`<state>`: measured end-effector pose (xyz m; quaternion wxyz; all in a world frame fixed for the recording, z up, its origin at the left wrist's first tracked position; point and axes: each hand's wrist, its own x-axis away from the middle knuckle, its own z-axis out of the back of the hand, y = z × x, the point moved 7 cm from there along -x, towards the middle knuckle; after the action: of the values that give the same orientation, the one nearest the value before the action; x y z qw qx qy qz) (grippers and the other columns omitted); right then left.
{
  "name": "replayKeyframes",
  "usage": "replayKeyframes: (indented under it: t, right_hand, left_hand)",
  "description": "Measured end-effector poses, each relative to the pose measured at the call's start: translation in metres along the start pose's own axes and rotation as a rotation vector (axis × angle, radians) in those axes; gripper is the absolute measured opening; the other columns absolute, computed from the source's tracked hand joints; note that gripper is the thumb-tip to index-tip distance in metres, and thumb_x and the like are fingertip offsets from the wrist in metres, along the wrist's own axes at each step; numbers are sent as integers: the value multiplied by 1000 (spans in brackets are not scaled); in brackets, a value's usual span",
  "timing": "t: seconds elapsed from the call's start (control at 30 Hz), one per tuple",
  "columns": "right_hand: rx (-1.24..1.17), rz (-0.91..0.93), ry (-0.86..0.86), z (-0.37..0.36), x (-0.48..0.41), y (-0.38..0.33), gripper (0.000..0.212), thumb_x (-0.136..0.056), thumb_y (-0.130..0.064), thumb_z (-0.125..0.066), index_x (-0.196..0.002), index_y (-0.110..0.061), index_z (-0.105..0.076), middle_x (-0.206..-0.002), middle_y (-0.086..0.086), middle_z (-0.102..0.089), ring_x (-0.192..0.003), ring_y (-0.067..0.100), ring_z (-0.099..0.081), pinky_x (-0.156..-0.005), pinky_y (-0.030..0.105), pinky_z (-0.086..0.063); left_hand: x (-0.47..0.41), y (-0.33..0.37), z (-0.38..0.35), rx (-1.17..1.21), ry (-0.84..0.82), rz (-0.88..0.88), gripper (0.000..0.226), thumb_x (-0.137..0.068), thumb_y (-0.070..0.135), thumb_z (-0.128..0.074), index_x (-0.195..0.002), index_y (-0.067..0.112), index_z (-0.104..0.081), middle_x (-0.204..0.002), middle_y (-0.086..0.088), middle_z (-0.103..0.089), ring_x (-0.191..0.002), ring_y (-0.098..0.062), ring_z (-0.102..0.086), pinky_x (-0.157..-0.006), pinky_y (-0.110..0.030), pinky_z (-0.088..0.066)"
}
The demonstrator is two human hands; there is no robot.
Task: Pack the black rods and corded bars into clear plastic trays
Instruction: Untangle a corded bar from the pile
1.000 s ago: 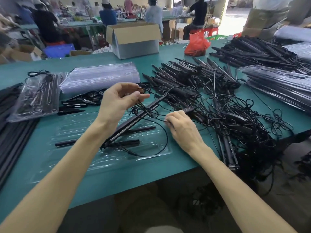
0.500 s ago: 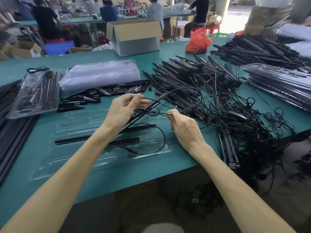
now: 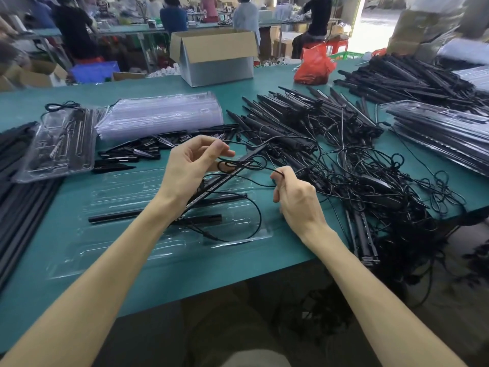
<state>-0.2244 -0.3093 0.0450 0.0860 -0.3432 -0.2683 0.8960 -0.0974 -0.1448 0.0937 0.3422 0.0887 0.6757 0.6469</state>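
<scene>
Corded bar (image 3: 251,157) slants beneath left hand (image 3: 185,173), which pinches its cord (image 3: 268,169); right hand (image 3: 296,200) pinches it too.

corded bar (image 3: 219,182): black, slanted over clear tray (image 3: 119,247) | black rods (image 3: 119,215): two lying flat in tray

One wide-angle camera sits on the person's head, above and behind the left hand (image 3: 190,170) and right hand (image 3: 296,200), facing forward and down. Both forearms run up from the bottom edge. The hands sit close, mid-frame, over the green table (image 3: 79,96), with a far workbench (image 3: 127,29) beyond them along the top.
</scene>
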Motion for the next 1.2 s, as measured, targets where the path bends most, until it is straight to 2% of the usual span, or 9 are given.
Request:
replayKeyframes:
  t: [0.13, 0.23, 0.33, 0.53, 0.67, 0.8, 0.9, 1.03, 1.2]
  right_hand:
    - [-33, 58, -35, -2, 1, -6, 38, -107, -31, -32, -104, -1, -55, -72, 7, -61, -52, 26, -56, -53, 49, -50]
    - [-61, 77, -58, -5, 2, -8, 34, -107, -29, -34, -109, -2, -55, -80, 6, -61, -61, 27, -58, -59, 50, -50]
    - [-66, 100, -35, -5, 3, -11, 35, -107, -32, -35, -112, -4, -55, -87, 1, -60, -69, 23, -58, -62, 48, -51]
    - [243, 200, 71, -5, -2, -12, 24, -101, -15, -55, -118, 0, -63, -110, 13, -57, -101, 27, -53, -82, 31, -54]
    - [251, 94, 10, -10, -3, -5, 22, -104, -21, -51, -106, -3, -63, -99, 6, -60, -87, 21, -60, -63, 31, -55]
    - [111, -18, -18, -10, -4, 5, 31, -108, -28, -39, -103, -3, -57, -97, 10, -65, -82, 32, -64, -70, 46, -52]
    - [-15, -88, 36, -4, -5, 12, 29, -108, -25, -37, -106, -3, -56, -102, 12, -66, -84, 34, -64, -73, 52, -50]
    - [-159, -201, 198, 8, -8, 26, 28, -109, -24, -33, -97, -6, -51, -77, 7, -64, -65, 25, -61, -65, 50, -50]
    - [-144, -129, 232, 7, -5, 24, 23, -109, -25, -30, -105, -11, -48, -81, 3, -62, -65, 17, -58, -57, 34, -47]
  left_hand:
    - [-2, 4, -12, -72, -209, 52, 40, -85, 22, -76, -121, 9, -65, -113, -7, -75, -105, -23, -71, -82, -35, -61]
    - [0, 4, -25, -193, -298, 67, 41, -78, 19, -81, -115, 7, -68, -100, -6, -77, -86, -21, -73, -68, -30, -60]
    - [0, 7, -26, -81, -209, 54, 25, -86, 17, -75, -106, 2, -71, -83, -14, -74, -68, -23, -67, -55, -25, -54]
    - [-12, 24, -38, 467, -168, 140, 31, -88, 14, -66, -115, 0, -66, -102, -10, -73, -87, -23, -70, -79, -23, -57]
    - [-17, 41, -77, 635, -423, 132, 38, -98, -1, -54, -135, -8, -49, -131, -23, -64, -119, -32, -65, -100, -33, -53]
    - [-23, 23, -107, 299, -469, 122, 48, -94, -11, -57, -140, -6, -47, -135, -19, -62, -127, -26, -61, -107, -36, -49]
    - [-31, 5, -115, -13, -276, 39, 35, -91, -13, -62, -126, -9, -58, -115, -21, -71, -108, -25, -71, -93, -31, -57]
    - [-46, -9, -107, 154, 9, 77, 28, -91, -14, -53, -105, 2, -72, -97, -12, -74, -80, -19, -72, -68, -28, -59]
    - [-47, -40, -112, -210, -19, 117, 31, -85, -14, -53, -98, 8, -70, -93, -5, -73, -82, -15, -69, -75, -32, -56]
